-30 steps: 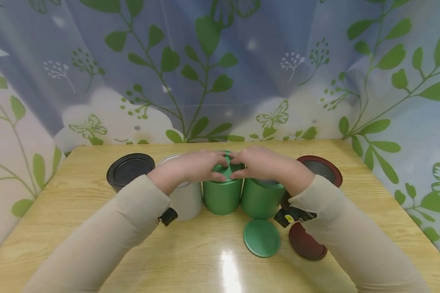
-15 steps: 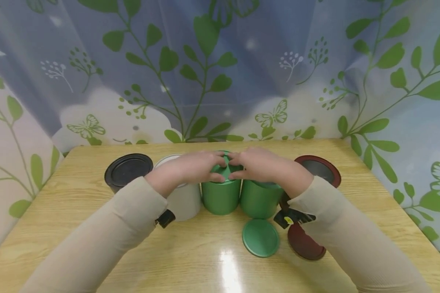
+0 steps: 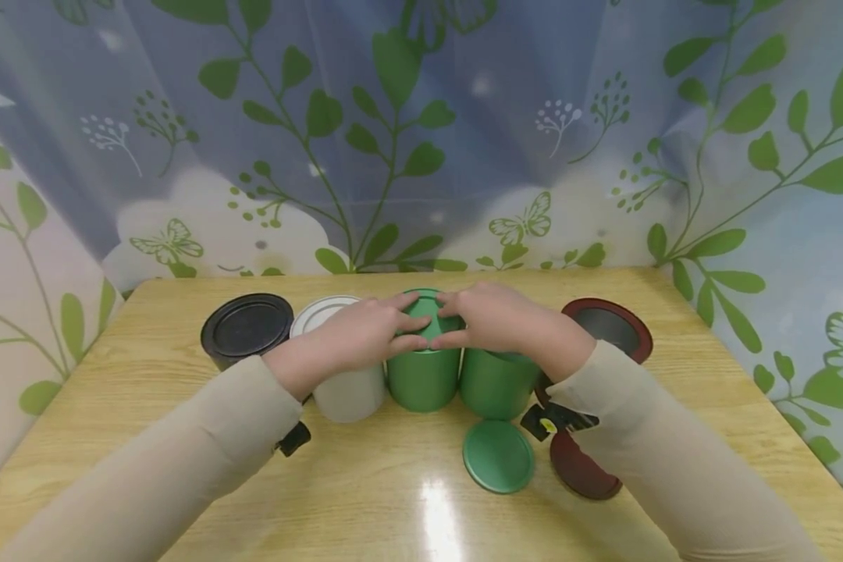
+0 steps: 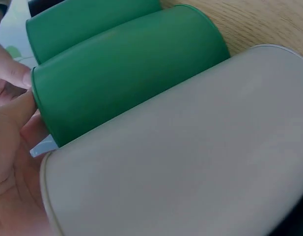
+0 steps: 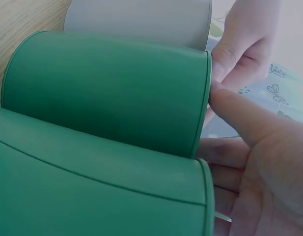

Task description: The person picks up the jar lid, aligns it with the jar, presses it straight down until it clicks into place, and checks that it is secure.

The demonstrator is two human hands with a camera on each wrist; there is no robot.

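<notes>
In the head view a green canister (image 3: 424,382) stands upright at the middle of the row, with a green lid (image 3: 441,321) on its top. My left hand (image 3: 354,336) reaches in from the left; its extended fingers and thumb rest on the lid. From the other side my right hand (image 3: 506,320) touches the same lid, thumb near the front rim. The thumbs nearly meet. Beneath my right hand a second green canister (image 3: 495,386) has its top mostly hidden. A white canister (image 4: 180,147) lies close beside my left palm in the left wrist view.
A black canister (image 3: 247,324) stands at the left end and a dark red one (image 3: 645,339) at the right. On the wooden table (image 3: 365,499) in front lie a loose green lid (image 3: 499,457) and a dark red lid (image 3: 583,466), partly behind the right sleeve.
My left hand has shifted slightly left and toward me, its fingers spreading straighter over the lid. More of the white canister's top shows. My right hand has hardly moved.
</notes>
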